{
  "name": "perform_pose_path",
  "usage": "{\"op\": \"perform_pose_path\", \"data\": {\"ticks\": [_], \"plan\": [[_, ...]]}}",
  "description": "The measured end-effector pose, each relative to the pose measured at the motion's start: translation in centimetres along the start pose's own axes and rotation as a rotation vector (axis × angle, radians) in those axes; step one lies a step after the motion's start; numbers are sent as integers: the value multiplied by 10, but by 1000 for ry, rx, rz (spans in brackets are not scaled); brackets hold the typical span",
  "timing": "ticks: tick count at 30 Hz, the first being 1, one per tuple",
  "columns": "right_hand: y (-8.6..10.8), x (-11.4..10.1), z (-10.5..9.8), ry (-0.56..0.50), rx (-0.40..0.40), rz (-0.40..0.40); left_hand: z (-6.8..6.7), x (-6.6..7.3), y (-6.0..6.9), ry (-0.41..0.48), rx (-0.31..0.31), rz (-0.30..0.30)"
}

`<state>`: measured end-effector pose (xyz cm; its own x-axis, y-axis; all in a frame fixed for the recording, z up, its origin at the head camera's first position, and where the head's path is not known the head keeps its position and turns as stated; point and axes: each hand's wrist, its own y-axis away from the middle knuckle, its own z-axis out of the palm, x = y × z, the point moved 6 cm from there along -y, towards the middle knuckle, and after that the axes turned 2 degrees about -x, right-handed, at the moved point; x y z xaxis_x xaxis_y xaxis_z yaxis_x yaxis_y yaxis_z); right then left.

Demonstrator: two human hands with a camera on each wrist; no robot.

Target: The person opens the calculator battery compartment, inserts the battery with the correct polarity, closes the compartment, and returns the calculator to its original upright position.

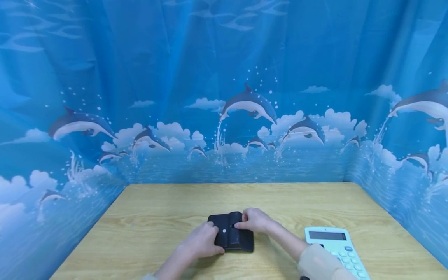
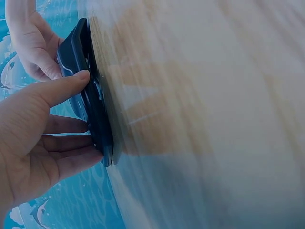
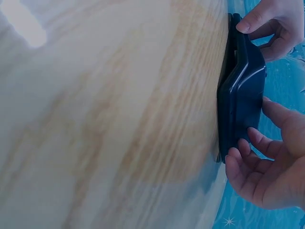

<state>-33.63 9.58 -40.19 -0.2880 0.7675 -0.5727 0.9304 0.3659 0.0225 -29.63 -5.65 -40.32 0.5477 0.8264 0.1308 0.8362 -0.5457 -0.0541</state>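
A black wallet point(image 1: 231, 235) with a silver snap button and a raised flap strip across its middle lies on the wooden table in the head view. My left hand point(image 1: 203, 239) grips its left side, the thumb at the near edge and the fingers at the far left. From the right, my right hand point(image 1: 257, 221) pinches the flap part, thumb on top near the strip. In the left wrist view, the wallet point(image 2: 95, 105) is seen edge-on, with left thumb and fingertips along its edge. The right wrist view shows right fingertips touching the wallet point(image 3: 245, 90) too.
A light turquoise calculator point(image 1: 327, 243) lies on the table to the right, partly covered by the right sleeve point(image 1: 320, 264). The wooden table point(image 1: 157, 206) is bordered by a blue curtain point(image 1: 196, 163) printed with dolphins at the back and sides.
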Motion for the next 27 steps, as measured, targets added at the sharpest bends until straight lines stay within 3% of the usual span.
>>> {"op": "perform_pose_path", "data": {"ticks": [9,15,21,27], "plan": [[-2,4,-2,61,15,-25,0,4,1,-57,4,28],[-6,7,-6,255,79,-15,3,6,0,-103,-16,21],[-8,7,1,418,58,-15,5,10,0,-124,5,54],[-13,7,1,343,35,-63,1,15,4,-180,87,103]]}}
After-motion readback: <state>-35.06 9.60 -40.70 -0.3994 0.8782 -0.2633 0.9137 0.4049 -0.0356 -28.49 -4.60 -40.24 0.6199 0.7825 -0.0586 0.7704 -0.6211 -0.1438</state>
